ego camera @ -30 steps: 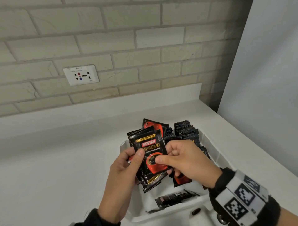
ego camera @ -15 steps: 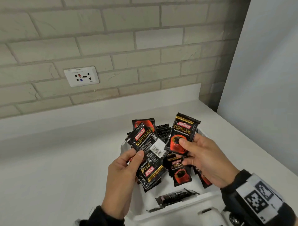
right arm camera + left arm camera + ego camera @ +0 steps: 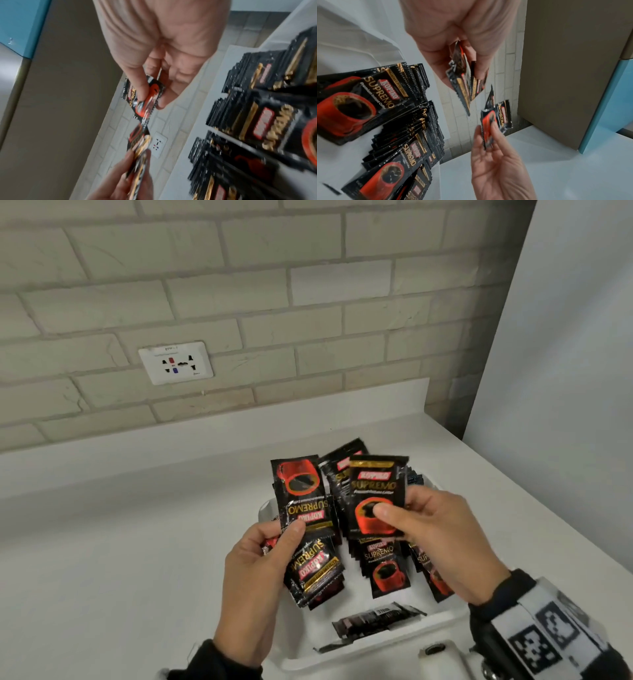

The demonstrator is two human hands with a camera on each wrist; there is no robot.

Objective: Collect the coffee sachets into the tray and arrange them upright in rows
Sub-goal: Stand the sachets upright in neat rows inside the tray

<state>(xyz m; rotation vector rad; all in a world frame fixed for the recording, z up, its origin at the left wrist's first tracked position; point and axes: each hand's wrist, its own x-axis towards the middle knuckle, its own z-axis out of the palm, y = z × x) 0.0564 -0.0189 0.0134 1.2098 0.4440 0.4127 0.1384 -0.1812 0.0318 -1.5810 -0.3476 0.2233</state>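
Head view: over the white tray (image 3: 442,619), which sits by the counter's right edge, the left hand (image 3: 255,580) grips a fanned bundle of Kopiko sachets (image 3: 308,529) under its thumb, while the right hand (image 3: 435,539) pinches a single sachet (image 3: 375,491) upright.

Left wrist view: the bundle (image 3: 464,75) is splayed between curled fingers — a loose squeeze could shed some.

Right wrist view: blurred; standing rows (image 3: 257,121) lean in the tray — a careless insertion may topple them.
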